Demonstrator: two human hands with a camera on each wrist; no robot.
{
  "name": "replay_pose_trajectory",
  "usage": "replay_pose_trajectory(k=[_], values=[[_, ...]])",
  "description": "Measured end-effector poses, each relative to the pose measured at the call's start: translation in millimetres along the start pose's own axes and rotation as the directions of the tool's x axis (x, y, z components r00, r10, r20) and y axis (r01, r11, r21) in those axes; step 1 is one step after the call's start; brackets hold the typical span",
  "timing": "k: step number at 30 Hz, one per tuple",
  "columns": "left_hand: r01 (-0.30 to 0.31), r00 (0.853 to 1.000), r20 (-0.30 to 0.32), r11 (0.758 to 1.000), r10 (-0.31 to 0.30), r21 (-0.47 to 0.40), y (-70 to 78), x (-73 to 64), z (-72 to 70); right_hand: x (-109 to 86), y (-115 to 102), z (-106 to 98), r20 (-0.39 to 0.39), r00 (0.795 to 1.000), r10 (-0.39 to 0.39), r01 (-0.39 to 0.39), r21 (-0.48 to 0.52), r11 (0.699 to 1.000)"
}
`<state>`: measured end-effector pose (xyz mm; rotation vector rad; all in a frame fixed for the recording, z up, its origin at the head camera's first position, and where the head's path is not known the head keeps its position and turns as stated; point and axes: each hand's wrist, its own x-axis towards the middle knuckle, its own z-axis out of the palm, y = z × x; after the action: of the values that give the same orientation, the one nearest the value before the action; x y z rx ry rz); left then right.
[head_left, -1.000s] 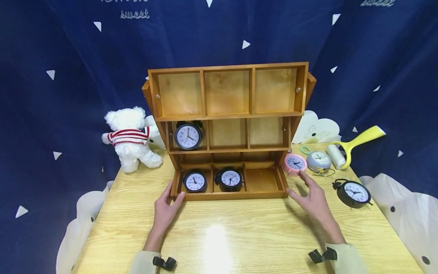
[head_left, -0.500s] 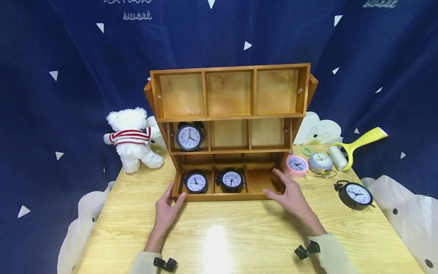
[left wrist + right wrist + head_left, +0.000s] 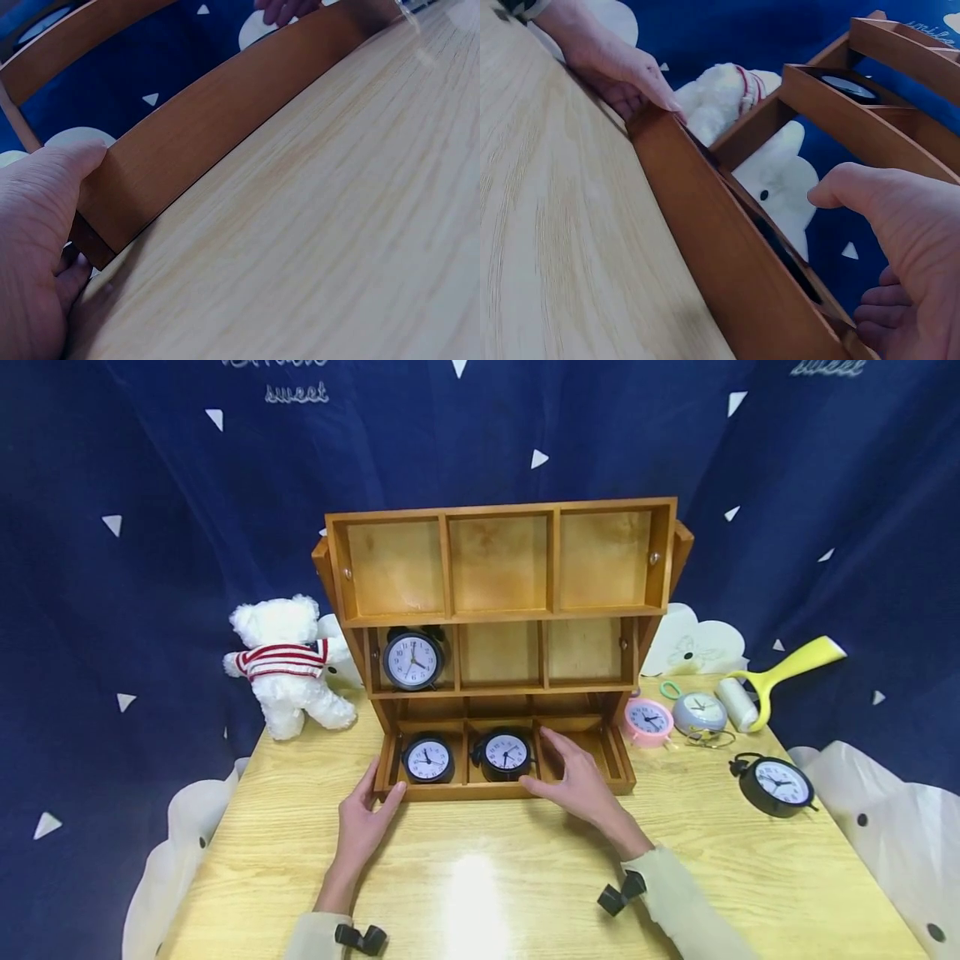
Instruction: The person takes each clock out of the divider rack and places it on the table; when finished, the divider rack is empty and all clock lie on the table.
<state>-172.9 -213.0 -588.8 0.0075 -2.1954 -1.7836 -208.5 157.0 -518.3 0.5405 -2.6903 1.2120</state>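
Note:
A three-tier wooden shelf [image 3: 502,612] with square compartments stands on the table. My left hand [image 3: 362,820] holds the front left corner of its bottom tray [image 3: 172,127], the thumb on the front board and the fingers at the side. My right hand [image 3: 581,783] is over the tray's right compartment, thumb and fingers spread around nothing. Just left of it, a black alarm clock [image 3: 506,752] lies in the middle compartment; I cannot tell if they touch. A second black clock [image 3: 427,760] lies in the left compartment, and a third [image 3: 412,660] stands in the middle tier.
Right of the shelf are a pink clock [image 3: 648,720], a grey-blue clock [image 3: 700,712], a white lint roller [image 3: 737,703] with yellow handle [image 3: 795,664], and a black alarm clock [image 3: 776,783]. A white teddy bear [image 3: 288,664] sits at the left. A dark blue curtain [image 3: 480,435] hangs behind.
My right hand has moved left from the tray's right corner, across the right compartment, to beside the middle clock. My left hand has stayed at the left corner.

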Motion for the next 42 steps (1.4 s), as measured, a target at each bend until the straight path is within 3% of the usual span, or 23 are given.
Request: replay_pose_trajectory(k=[5,13,22,26,29,31,34,36,42], values=[[0.008,1.0,0.002,1.0,-0.008,-0.012,1.2,1.3,0.5,12.9,-3.4,14.5,0.045,0.999,0.028,-0.028,0.002,1.0],[0.014,1.0,0.007,1.0,-0.014,-0.002,-0.1,1.0,-1.0,31.4,-7.3,22.8,0.044,0.999,0.014,-0.012,-0.038,0.999],[-0.015,1.0,-0.002,1.0,0.015,-0.014,-1.7,0.5,0.2,44.7,-19.9,23.2,0.168,0.983,0.08,-0.064,-0.097,0.993],[-0.016,1.0,0.003,1.0,0.016,-0.009,-0.5,0.8,0.4,49.3,-24.0,24.4,0.176,0.98,0.091,-0.061,-0.166,0.984],[0.009,1.0,0.012,1.0,-0.009,-0.01,12.3,-0.2,0.1,51.4,-24.3,26.8,0.179,0.977,0.113,-0.076,-0.2,0.977],[0.021,1.0,0.014,1.0,-0.021,-0.007,12.7,-0.6,-0.1,51.8,-24.5,28.2,0.185,0.973,0.136,-0.095,-0.214,0.972],[0.018,1.0,0.014,1.0,-0.018,-0.002,9.7,-0.4,-0.5,52.4,-24.5,29.8,0.184,0.972,0.143,-0.098,-0.236,0.967],[0.004,1.0,0.007,1.0,-0.004,0.004,-0.7,0.8,-0.1,53.1,-24.4,30.4,0.183,0.972,0.144,-0.095,-0.25,0.964],[0.002,1.0,0.006,1.0,-0.002,0.0,-0.7,1.5,-0.1,54.6,-24.3,31.9,0.168,0.974,0.149,-0.098,-0.28,0.955]])
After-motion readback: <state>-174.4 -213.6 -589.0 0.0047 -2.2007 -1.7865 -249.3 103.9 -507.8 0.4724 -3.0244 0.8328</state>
